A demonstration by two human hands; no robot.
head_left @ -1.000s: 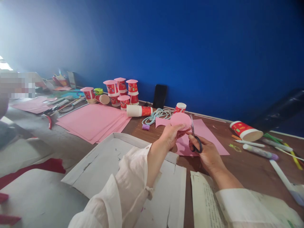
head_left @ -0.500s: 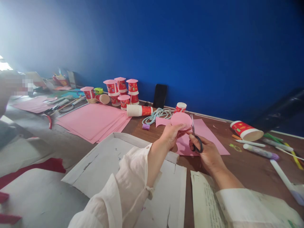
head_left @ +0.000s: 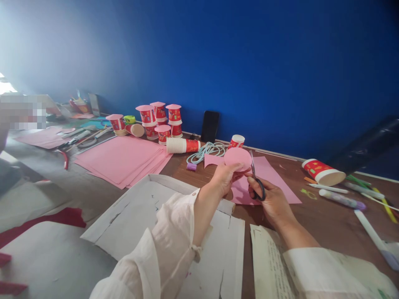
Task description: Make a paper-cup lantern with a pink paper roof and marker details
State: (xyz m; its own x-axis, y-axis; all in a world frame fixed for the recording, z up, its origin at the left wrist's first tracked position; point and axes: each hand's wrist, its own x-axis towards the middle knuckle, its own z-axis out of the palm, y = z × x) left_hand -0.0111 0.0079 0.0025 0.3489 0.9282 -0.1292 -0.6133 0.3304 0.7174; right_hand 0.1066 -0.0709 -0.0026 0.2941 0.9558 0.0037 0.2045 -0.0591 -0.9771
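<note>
Pinched in my left hand (head_left: 226, 177) is a round pink paper disc (head_left: 237, 157), its face turned up toward me. My right hand (head_left: 273, 199) grips black-handled scissors (head_left: 258, 182), whose blades point up along the disc's right edge. The scissor blades look nearly closed; whether they touch the paper I cannot tell. Beneath both hands lies a pink sheet (head_left: 272, 182) with a piece cut out of its left side. A red and white paper cup (head_left: 237, 141) stands just behind the disc.
At the left lie a stack of pink sheets (head_left: 121, 160) and several red cups topped with pink discs (head_left: 155, 120). Nested cups (head_left: 183, 145), pale blue cord (head_left: 208, 152) and a phone (head_left: 210, 126) are mid-table. A white box lid (head_left: 131, 207) sits in front; pens (head_left: 342, 199) lie right.
Almost nothing differs. The scissor handles have shifted very slightly to the left and look a little nearer each other; the left hand and disc stay in place.
</note>
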